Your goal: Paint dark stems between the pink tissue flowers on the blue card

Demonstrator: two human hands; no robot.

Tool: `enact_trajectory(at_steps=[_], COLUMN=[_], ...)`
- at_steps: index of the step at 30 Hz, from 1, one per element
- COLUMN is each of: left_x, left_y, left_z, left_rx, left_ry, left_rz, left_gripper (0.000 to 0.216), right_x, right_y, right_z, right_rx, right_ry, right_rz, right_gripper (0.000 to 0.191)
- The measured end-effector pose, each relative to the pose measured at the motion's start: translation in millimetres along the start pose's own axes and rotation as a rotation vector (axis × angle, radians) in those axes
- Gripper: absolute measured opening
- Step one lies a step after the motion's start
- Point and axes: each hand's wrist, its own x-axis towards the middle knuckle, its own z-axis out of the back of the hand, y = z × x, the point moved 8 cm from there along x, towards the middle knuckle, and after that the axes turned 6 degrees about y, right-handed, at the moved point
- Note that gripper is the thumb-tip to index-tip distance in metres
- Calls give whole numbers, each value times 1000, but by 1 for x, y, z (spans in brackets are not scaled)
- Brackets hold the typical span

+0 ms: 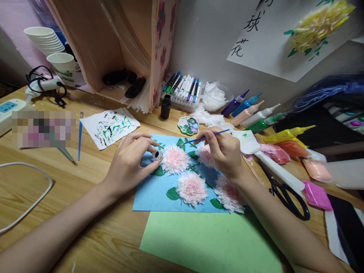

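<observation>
Pink flowers (176, 160) may stain if the left hand (131, 157) tips its pinched pot (157, 155) or the right hand's (226, 152) gripped brush (222, 132) slips.

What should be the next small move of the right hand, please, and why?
Probably one light, short stroke on the upper green leaf. The right hand holds the blue paintbrush with its tip at that leaf, though whether they touch is hard to tell. Light seems wise, because a pink-and-white flower sits just below.
</observation>
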Motion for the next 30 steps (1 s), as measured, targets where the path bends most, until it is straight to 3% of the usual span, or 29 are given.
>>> enact_trajectory(at_steps=[12,23,30], left_x=[0,-1,-1], left_y=[0,0,-1], left_z=[0,-1,0], left_rx=[12,10,5], left_ry=[-1,2,6], left_rz=[-19,-12,-12], left_gripper=[15,15,14], right_x=[2,3,4], right_y=[-1,-18,-12], right_z=[8,8,21], right_rx=[-3,50,22], right_ry=[-26,-23,-87], right_rz=[-10,-131,-103], right_gripper=[34,39,41])
